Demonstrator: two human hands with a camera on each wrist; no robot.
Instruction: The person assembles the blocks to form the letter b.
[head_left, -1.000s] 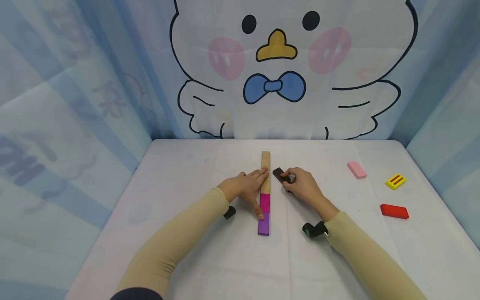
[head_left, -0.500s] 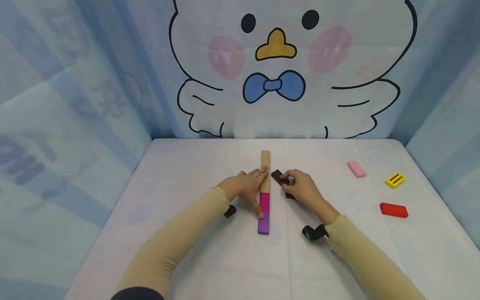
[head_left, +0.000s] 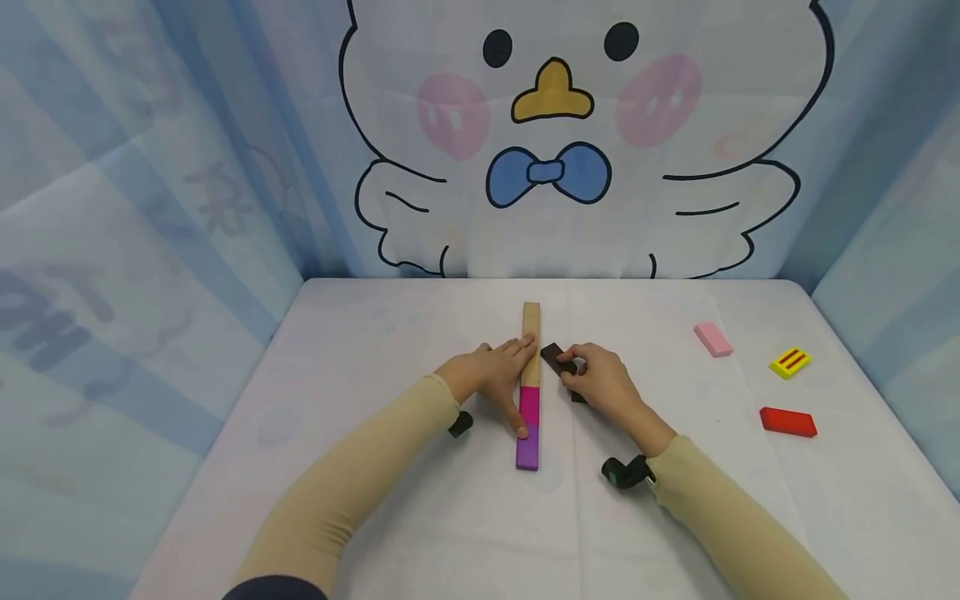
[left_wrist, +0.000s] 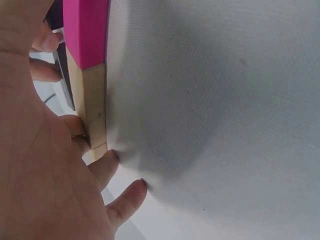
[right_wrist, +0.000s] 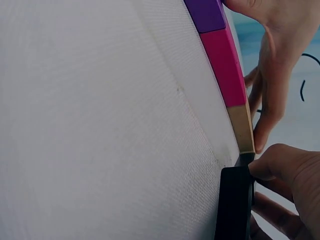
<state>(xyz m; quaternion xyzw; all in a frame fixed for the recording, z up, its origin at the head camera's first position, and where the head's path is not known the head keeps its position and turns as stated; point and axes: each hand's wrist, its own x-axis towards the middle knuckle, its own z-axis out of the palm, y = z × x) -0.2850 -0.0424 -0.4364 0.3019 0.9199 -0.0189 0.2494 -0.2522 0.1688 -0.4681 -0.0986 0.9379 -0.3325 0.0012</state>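
Down the middle of the table runs a straight row of wooden blocks: plain wood (head_left: 532,317) at the far end, magenta (head_left: 529,406), then purple (head_left: 528,457) at the near end. My left hand (head_left: 489,375) lies spread along the row's left side, fingertips on the plain wood and thumb by the magenta-purple joint. Just right of the row, my right hand (head_left: 609,382) pinches a dark brown block (head_left: 551,353) between thumb and fingers. That block slants, its far end close to the plain wood. In the right wrist view the dark block (right_wrist: 232,202) looks black, partly covered by fingers.
To the right lie a pink block (head_left: 713,339), a yellow block with red stripes (head_left: 791,362) and a red block (head_left: 788,422). A white cloth covers the table (head_left: 420,517). Behind it hangs a curtain (head_left: 570,233) with a cartoon bird.
My right hand has shifted slightly toward me and left with the dark brown block, bringing it nearer the row. The left hand and the row have stayed in place.
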